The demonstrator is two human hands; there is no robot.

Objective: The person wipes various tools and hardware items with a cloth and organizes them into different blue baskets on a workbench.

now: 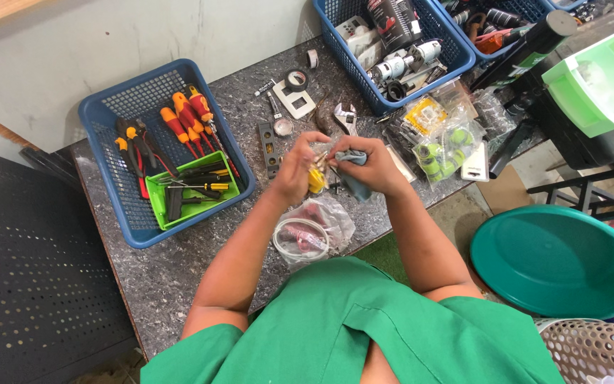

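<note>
My left hand [296, 169] grips a small yellow-handled tool [316, 179] over the middle of the dark speckled table [158, 274]. My right hand [372, 165] is closed on a grey-blue cloth [355, 182] that touches the tool's upper end. Both hands meet just above a clear plastic bag [314, 229] holding a coiled white cable and something pink.
A blue basket [101, 114] at left holds orange-handled screwdrivers [187, 117], pliers and a green tray [156, 206]. Another blue basket [371, 92] with drill parts stands at the back. An adjustable wrench [346, 116], tape roll [295, 78], small level [270, 148] and bagged fittings [443, 151] lie nearby. A green basin [556, 259] sits at right.
</note>
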